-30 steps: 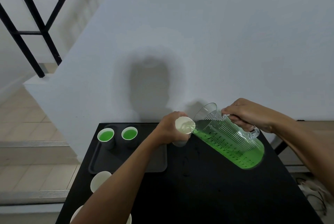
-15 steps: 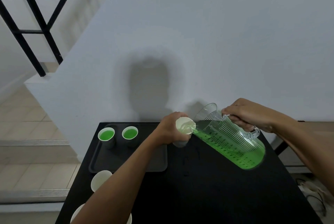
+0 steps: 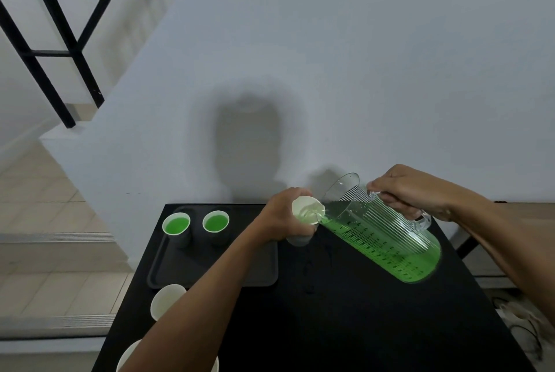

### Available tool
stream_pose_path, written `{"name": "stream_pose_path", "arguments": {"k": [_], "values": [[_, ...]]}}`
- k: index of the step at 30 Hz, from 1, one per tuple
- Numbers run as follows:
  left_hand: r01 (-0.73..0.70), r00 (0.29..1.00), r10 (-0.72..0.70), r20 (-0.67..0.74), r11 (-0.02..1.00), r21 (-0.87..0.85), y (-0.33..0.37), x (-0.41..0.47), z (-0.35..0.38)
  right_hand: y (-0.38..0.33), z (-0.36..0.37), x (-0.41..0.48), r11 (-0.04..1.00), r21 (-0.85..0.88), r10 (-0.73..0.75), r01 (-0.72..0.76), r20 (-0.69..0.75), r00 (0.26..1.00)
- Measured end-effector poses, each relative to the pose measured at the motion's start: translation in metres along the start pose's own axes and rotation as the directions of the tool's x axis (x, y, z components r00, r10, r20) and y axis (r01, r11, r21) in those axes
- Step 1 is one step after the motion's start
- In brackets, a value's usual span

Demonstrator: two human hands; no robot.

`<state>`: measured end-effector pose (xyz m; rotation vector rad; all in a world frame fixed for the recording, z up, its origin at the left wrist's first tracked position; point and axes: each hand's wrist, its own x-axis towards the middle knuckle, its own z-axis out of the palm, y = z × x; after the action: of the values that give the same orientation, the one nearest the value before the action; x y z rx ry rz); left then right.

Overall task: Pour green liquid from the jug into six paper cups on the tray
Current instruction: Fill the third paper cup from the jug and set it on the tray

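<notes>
Black tabletop point(image 3: 345, 326) against white wall point(image 3: 330, 71): pour in progress.
Left hand point(image 3: 282, 218) grips a white paper cup point(image 3: 307, 211) just right of the black rectangular tray point(image 3: 168, 269); right hand point(image 3: 411, 194) grips the handle of the ribbed clear plastic jug point(image 3: 384, 239), tilted as before, green liquid point(image 3: 405, 263) now at the spout. Graduation marks unreadable. Two filled cups point(image 3: 176, 225) stand at the tray's far edge.

Dim, soft light — head-shaped wall point(image 3: 360, 56) shadow, bowed edges.

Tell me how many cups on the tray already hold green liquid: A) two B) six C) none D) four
A: only the corner cup and the cup beside it on the tray show green; the left hand holds a third cup beside the tray.
</notes>
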<state>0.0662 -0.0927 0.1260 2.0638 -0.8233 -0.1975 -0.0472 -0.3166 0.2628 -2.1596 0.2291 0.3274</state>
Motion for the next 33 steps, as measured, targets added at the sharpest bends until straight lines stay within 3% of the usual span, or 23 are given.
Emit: {"name": "stream_pose_path", "arguments": {"k": [33], "values": [[-0.016,1.0,0.017,0.02,1.0,-0.016,-0.0043,0.0046,-0.0015,0.0012,-0.0049,0.0092,1.0,-0.014,-0.01,0.01,0.022,1.0]]}}
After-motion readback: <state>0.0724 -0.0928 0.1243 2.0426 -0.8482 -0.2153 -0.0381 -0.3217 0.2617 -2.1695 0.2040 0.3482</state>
